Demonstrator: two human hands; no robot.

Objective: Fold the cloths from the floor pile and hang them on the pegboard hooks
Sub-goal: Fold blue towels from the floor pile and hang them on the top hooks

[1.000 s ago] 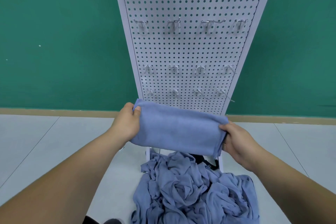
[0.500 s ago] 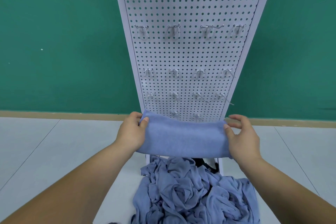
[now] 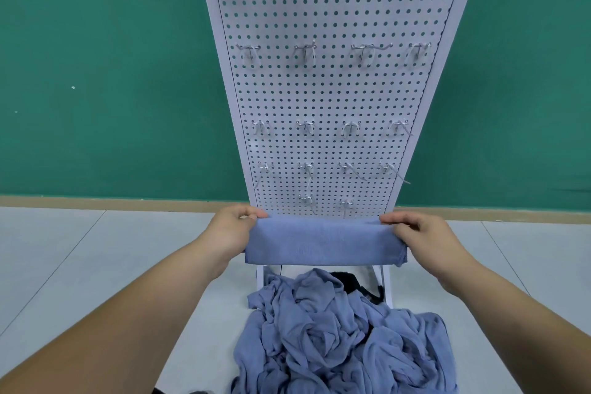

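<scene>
Pegboard (image 3: 335,89): white, perforated, upright against a green wall (image 3: 96,73); landmark for all entries below.

Hooks (image 3: 305,128): metal, in rows across the pegboard, all bare; two lowest sit just above the held cloth.

Floor pile (image 3: 335,339): crumpled blue cloths heaped at the pegboard's foot, a dark item partly buried behind.

Folded cloth (image 3: 323,241): blue, flat rectangular band, stretched level in front of the pegboard's bottom edge, above the pile, covering the lower frame.

Left hand (image 3: 228,232): pinching the cloth's left end.

Right hand (image 3: 422,238): pinching its right end.

Floor (image 3: 96,259): pale grey tiles, tan skirting along the wall.
</scene>
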